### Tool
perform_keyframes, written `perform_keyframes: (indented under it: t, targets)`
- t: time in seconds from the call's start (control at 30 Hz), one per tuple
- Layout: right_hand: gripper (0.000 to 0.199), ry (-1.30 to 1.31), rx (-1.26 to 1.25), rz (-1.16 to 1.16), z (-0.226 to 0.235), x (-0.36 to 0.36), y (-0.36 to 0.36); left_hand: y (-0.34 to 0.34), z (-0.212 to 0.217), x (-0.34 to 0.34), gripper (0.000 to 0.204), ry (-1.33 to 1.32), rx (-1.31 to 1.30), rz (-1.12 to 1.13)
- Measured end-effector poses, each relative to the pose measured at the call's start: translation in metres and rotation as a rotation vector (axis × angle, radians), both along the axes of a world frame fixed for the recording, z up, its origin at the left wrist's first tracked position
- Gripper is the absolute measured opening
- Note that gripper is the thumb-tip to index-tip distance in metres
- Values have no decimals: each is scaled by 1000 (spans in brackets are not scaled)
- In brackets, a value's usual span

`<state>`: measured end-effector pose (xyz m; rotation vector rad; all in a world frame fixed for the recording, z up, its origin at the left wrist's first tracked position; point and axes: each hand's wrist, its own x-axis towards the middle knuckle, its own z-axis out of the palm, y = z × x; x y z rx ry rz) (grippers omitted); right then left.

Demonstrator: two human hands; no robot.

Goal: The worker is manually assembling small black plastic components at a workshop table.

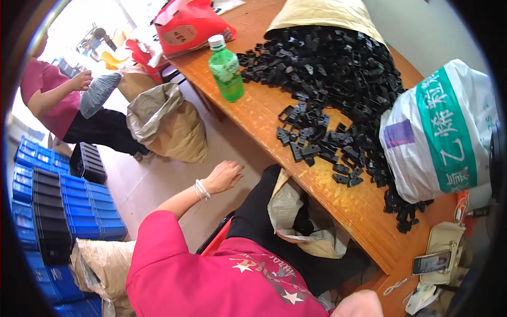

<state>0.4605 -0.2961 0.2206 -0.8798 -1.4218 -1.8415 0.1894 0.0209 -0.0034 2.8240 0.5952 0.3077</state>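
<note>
My left hand point(224, 177), with a white bracelet point(200, 189) at its wrist, hangs in the air left of the wooden table point(253, 119). Its fingers are loosely bent and a little apart, and nothing shows in them. At the lower edge only part of my right hand point(360, 305) is in the picture; its fingers are hidden. Black plastic parts point(338, 79) lie heaped on the table, spilling from a tan sack point(322, 13). Between my legs and the table edge, an open sack point(285, 208) holds something black.
A green bottle point(226, 71) and a red bag point(190, 26) stand on the table. A white-and-green sack point(438, 132) and a phone point(431, 262) are at right. Blue crates point(87, 206) stack at left. Another person point(50, 92) holds a filled bag point(99, 94) near a sack point(174, 127).
</note>
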Motion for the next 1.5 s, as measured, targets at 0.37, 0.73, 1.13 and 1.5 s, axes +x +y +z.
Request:
perform_keyframes:
  t: [0.37, 0.73, 1.13, 1.5]
  targets:
    - [25, 760, -909, -289, -106, 55, 30, 59, 77, 131, 15, -562, 97, 203]
    - [46, 1236, -681, -936, -154, 128, -29, 94, 75, 159, 30, -252, -16, 355]
    - [55, 1313, -647, -714, -182, 164, -37, 96, 74, 135, 24, -307, 5, 376]
    - [46, 1389, -853, -678, -178, 166, -42, 10, 102, 145, 20, -911, -309, 466]
